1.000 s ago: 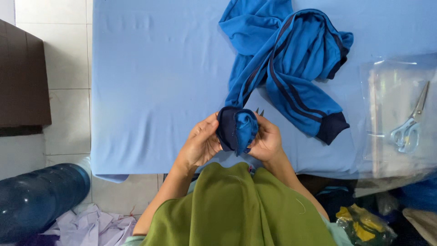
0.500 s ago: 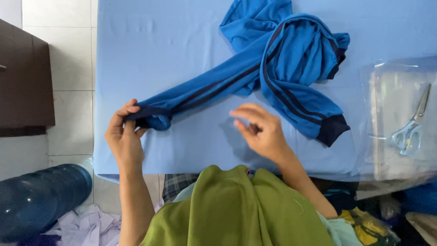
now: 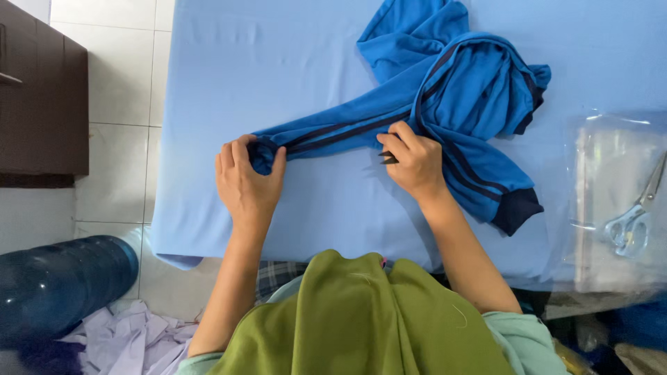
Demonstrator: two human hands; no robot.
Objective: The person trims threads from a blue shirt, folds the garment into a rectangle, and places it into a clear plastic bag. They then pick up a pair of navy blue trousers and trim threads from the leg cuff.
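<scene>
A blue jacket (image 3: 472,90) with dark navy stripes and cuffs lies bunched on a light blue cloth-covered table (image 3: 278,62). One sleeve (image 3: 333,132) is stretched out to the left. My left hand (image 3: 246,184) grips the cuff end of that sleeve. My right hand (image 3: 413,163) presses on the sleeve near where it meets the jacket body, and a small dark tool shows between its fingers. The other sleeve's navy cuff (image 3: 517,208) lies to the right of my right hand.
A clear plastic sheet (image 3: 611,187) with scissors (image 3: 636,215) on it lies at the table's right edge. A dark wooden cabinet (image 3: 42,104) stands at left. On the floor are a blue water jug (image 3: 62,285) and pale crumpled fabric (image 3: 132,340).
The sleeve, held bunched in both hands a second ago, was pulled out flat to the left. My left hand then slid right along with the cuff, and my right hand moved onto the sleeve.
</scene>
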